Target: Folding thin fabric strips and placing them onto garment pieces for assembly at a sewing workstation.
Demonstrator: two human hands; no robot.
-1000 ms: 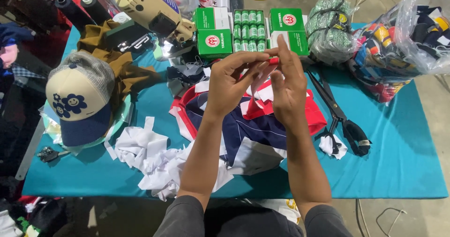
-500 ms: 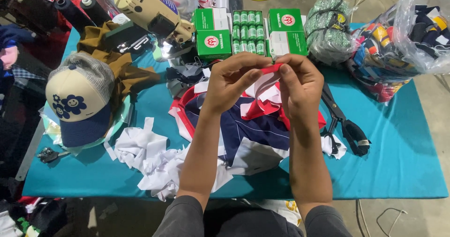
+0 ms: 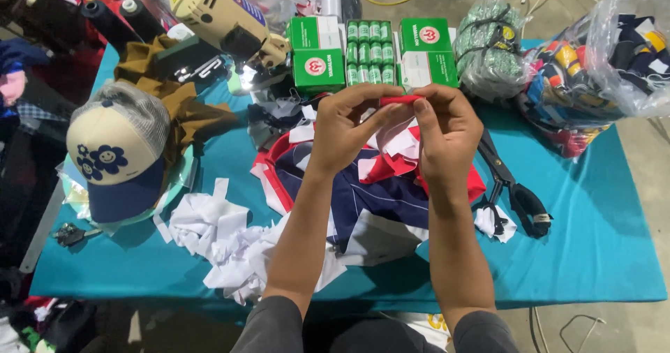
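Observation:
Both my hands are raised over the middle of the teal table (image 3: 586, 255). My left hand (image 3: 347, 126) and my right hand (image 3: 447, 133) pinch a small red fabric piece (image 3: 400, 101) between their fingertips, each on one end. Under them lies a pile of navy, red and white cloth pieces (image 3: 377, 192). Black scissors (image 3: 513, 189) lie just right of my right wrist.
A cream and navy cap (image 3: 115, 154) with flower faces sits at the left. White cloth scraps (image 3: 216, 238) lie near the front edge. Green boxes (image 3: 317, 53) and a cream cutting machine (image 3: 223, 21) stand at the back. Clear bags of fabric (image 3: 600, 67) fill the back right.
My hands have come closer together and tilted, and the red piece between them now sits flat across my fingertips.

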